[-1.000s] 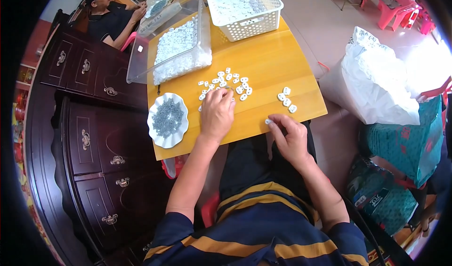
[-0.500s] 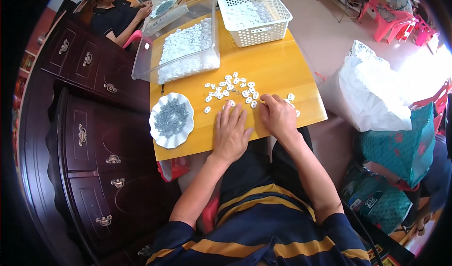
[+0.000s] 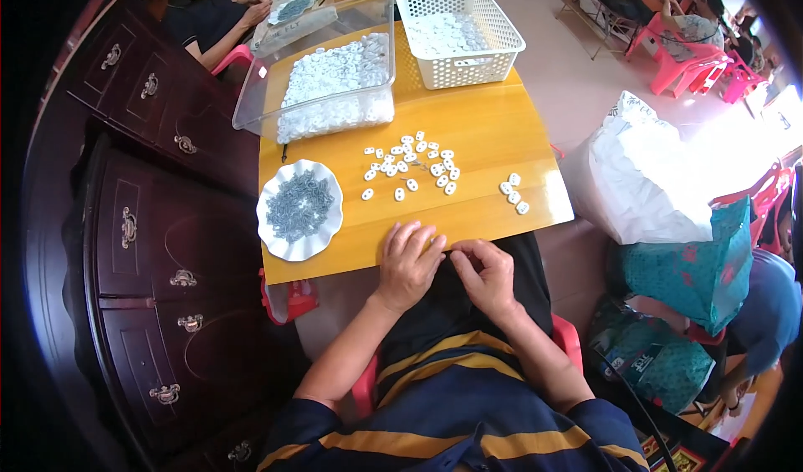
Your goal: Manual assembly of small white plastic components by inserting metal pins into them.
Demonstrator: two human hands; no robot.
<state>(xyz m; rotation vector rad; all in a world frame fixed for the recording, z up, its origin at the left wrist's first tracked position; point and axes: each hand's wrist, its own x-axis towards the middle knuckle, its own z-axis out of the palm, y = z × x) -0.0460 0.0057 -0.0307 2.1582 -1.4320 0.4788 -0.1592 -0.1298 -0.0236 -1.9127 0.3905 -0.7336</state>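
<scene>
My left hand [image 3: 408,265] rests at the table's near edge, its fingers bent forward and loosely together. Close beside it, my right hand [image 3: 485,276] has thumb and forefinger pressed together; anything between them is too small to make out. Beyond the hands lies a loose scatter of small white oval pieces with two dark holes [image 3: 411,186]. A smaller group of white pieces [image 3: 514,197] sits apart on the right. At the left, a white scalloped dish [image 3: 294,254] holds a heap of small grey metal pieces [image 3: 299,206].
A clear plastic bin [image 3: 314,131] and a white perforated basket [image 3: 468,72], both filled with white pieces, stand on the far table. Dark drawers [image 3: 142,246] flank the left. A white sack [image 3: 640,179] and teal bags [image 3: 690,271] stand right. Other people sit nearby.
Both hands have drawn back toward me to the table's near edge. The right hand has left the right-hand group of white pieces, which now shows fully.
</scene>
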